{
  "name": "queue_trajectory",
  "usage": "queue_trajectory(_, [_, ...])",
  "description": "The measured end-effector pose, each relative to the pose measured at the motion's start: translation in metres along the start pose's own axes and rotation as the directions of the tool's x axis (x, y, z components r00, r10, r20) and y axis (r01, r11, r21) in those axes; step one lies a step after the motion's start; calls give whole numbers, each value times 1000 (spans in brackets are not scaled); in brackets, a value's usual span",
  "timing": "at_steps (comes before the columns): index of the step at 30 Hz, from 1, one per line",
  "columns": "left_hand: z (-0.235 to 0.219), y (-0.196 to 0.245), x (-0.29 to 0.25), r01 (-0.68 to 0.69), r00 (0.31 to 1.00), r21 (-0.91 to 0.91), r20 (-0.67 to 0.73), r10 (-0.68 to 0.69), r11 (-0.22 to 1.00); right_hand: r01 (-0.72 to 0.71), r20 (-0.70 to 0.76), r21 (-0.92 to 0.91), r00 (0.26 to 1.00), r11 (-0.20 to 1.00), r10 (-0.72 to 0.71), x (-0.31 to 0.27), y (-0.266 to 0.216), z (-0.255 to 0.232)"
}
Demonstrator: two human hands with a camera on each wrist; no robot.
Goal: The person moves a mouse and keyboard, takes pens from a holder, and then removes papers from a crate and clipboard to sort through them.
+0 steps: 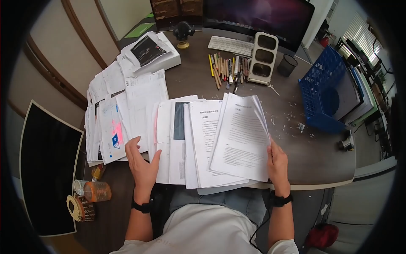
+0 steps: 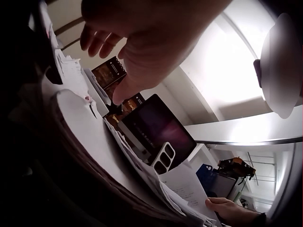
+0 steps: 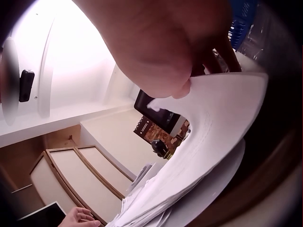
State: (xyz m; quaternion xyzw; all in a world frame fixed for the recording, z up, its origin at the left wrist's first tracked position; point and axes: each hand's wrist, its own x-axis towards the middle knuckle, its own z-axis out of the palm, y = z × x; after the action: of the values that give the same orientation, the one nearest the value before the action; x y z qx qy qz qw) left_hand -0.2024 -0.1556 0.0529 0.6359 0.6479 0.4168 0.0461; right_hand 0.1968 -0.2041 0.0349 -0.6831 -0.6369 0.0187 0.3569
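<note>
My right hand (image 1: 278, 163) pinches the right edge of a printed sheaf of paper (image 1: 241, 135), thumb on top. In the right wrist view the sheaf (image 3: 218, 109) bends in a curve below the hand. Beneath and left of it lie more printed sheets (image 1: 205, 148), fanned out at the desk's front edge. My left hand (image 1: 144, 167) holds nothing; its fingers and thumb are spread apart by the left side of these sheets. Overlapping piles of documents (image 1: 108, 131), one with a pink and blue print, lie just beyond the left fingertips.
Pens and pencils (image 1: 228, 70) lie before a keyboard (image 1: 230, 45) and monitor (image 1: 260, 19). A three-hole holder (image 1: 263, 59), mesh cup (image 1: 287, 64) and blue basket (image 1: 323, 93) stand right. Paper scraps (image 1: 300, 126) litter the desk. An orange jar (image 1: 98, 191) stands lower left.
</note>
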Motion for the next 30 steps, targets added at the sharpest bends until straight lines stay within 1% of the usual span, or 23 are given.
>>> queue_trajectory(1, [1, 5, -3, -5, 1000, -8, 10, 5, 1000, -10, -4, -9, 1000, 1000, 10, -3, 1, -2])
queue_trajectory(2, [-4, 21, -6, -158, 972, -51, 169, 165, 986, -203, 98, 189, 977, 961, 187, -6, -4, -5])
queue_trajectory(3, [-9, 37, -10, -297, 894, -116, 314, 319, 948, -396, 230, 357, 915, 846, 331, -9, -10, -5])
queue_trajectory(4, [-12, 54, -16, -337, 804, -197, 448, 390, 921, -401, 226, 352, 913, 846, 339, -13, -16, -2])
queue_trajectory(5, [-11, 70, -22, -364, 689, -283, 559, 461, 887, -310, 194, 308, 946, 900, 260, -15, -22, 5])
queue_trajectory(6, [-4, 79, -29, -414, 557, -291, 668, 493, 862, -213, 164, 259, 971, 942, 175, -17, -27, 12])
queue_trajectory(7, [3, 81, -35, -420, 550, -301, 665, 505, 856, -216, 153, 253, 971, 943, 182, -22, -29, 22])
queue_trajectory(9, [25, 82, -45, -506, 399, -263, 773, 493, 821, -16, 110, 134, 994, 991, 1, -31, -29, 40])
queue_trajectory(10, [29, 80, -45, -499, 396, -242, 791, 467, 832, -22, 101, 119, 995, 993, 10, -30, -33, 40])
queue_trajectory(12, [29, 73, -39, -502, 395, -240, 791, 467, 831, -73, 137, 306, 990, 949, 32, -24, -43, 40])
queue_trajectory(13, [29, 69, -34, -501, 405, -221, 794, 453, 837, -84, 115, 286, 992, 954, 53, -21, -46, 42])
queue_trajectory(15, [25, 64, -24, -484, 412, -200, 807, 424, 852, -101, 162, 464, 986, 880, 28, -12, -49, 47])
queue_trajectory(18, [23, 63, -17, -484, 402, -182, 822, 403, 856, -100, 162, 526, 987, 844, 16, -8, -49, 52])
queue_trajectory(19, [23, 66, -16, -482, 396, -167, 834, 384, 860, -152, 205, 556, 978, 817, 42, -7, -48, 44])
queue_trajectory(21, [26, 72, -17, -517, 378, -192, 823, 424, 834, -140, 101, 557, 990, 819, 100, 3, -25, 25])
queue_trajectory(23, [29, 76, -17, -469, 370, -211, 834, 408, 857, -11, -221, 350, 971, 937, 94, 29, 25, -10])
queue_trajectory(24, [31, 78, -17, -470, 377, -235, 818, 434, 851, -36, -374, 291, 916, 956, 148, 51, 53, -33])
queue_trajectory(25, [35, 79, -17, -471, 377, -244, 813, 443, 848, -65, -509, 361, 822, 930, 255, 70, 66, -69])
queue_trajectory(26, [39, 78, -17, -472, 364, -265, 810, 459, 841, -70, -641, 281, 729, 957, 241, 89, 93, -100])
queue_trajectory(27, [42, 78, -17, -473, 354, -284, 806, 474, 834, -132, -733, 231, 628, 964, 262, 105, 116, -127])
queue_trajectory(28, [46, 79, -17, -472, 362, -286, 799, 480, 834, -185, -803, 130, 556, 974, 213, 120, 139, -148])
queue_trajectory(29, [50, 79, -17, -480, 342, -304, 799, 495, 823, -242, -863, 38, 482, 969, 154, 132, 160, -165])
queue_trajectory(30, [52, 79, -16, -489, 323, -318, 799, 507, 812, -280, -855, -13, 500, 960, 134, 140, 182, -179])
